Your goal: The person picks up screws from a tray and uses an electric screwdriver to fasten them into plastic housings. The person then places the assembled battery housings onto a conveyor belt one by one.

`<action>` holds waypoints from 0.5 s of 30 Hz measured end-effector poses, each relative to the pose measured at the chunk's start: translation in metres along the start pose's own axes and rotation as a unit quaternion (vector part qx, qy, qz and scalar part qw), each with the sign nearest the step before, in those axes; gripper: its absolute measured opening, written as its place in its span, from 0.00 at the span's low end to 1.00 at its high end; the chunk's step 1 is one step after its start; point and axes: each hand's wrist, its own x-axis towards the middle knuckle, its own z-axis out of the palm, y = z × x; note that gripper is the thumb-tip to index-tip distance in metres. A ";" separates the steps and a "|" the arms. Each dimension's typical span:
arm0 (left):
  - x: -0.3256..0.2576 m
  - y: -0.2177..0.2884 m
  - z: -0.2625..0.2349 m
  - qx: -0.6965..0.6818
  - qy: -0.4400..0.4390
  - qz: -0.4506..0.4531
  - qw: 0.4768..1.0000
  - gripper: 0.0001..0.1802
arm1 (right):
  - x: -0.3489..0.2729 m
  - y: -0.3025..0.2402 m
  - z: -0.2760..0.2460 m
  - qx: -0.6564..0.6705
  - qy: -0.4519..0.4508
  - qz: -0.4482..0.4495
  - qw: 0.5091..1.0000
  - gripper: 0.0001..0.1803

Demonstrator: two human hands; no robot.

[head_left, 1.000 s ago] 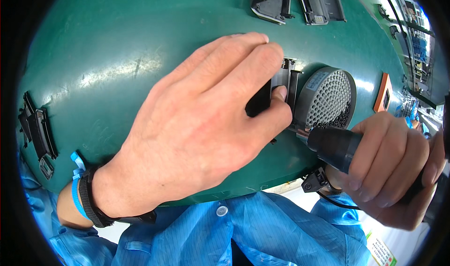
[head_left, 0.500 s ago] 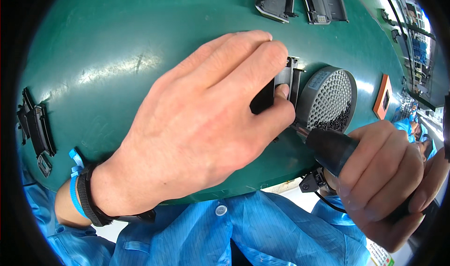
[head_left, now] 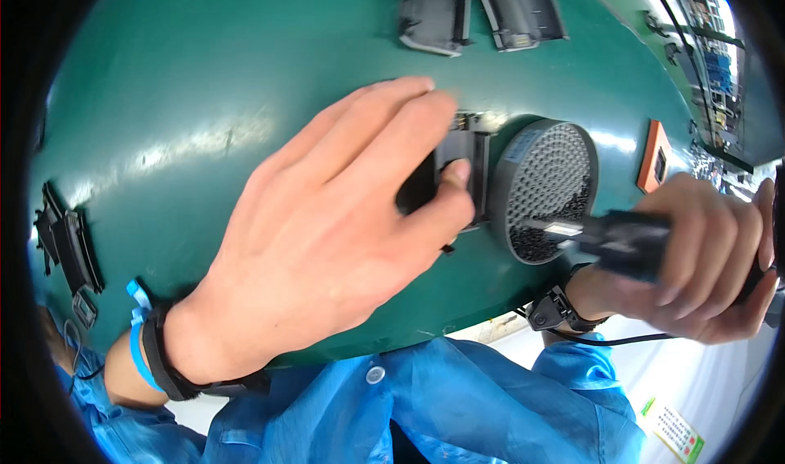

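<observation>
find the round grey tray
The round grey tray sits on the green table, right of centre in the head view, between the left hand and the orange block.

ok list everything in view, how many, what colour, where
table: one, green, middle
dark casing: one, black and grey, centre
round dish: one, grey, right of the casing
small pieces: many, black, in the dish
handheld tool: one, black, tip over the dish
shell parts: two, dark grey, top
overlapping parts: several, black, left edge
block: one, orange, right
card: one, white and green, lower right
cable: one, black, lower right
background equipment: uncountable, mixed, upper right
garment: one, blue, bottom
wrist straps: three, black and blue, on wrists
left hand: one, bare, thumb on dark casing
right hand: one, bare, gripping the tool
</observation>
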 end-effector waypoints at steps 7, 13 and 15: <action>0.004 0.002 -0.014 0.001 -0.054 -0.042 0.998 0.27 | 0.010 -0.004 0.000 -0.107 0.075 0.030 0.991 0.11; 0.019 0.011 -0.015 -0.003 -0.076 -0.055 0.996 0.28 | 0.017 -0.008 -0.012 -0.151 0.051 0.035 0.987 0.14; 0.020 0.011 -0.011 -0.003 -0.075 -0.053 0.996 0.28 | 0.019 -0.008 -0.017 -0.163 0.027 0.047 0.985 0.14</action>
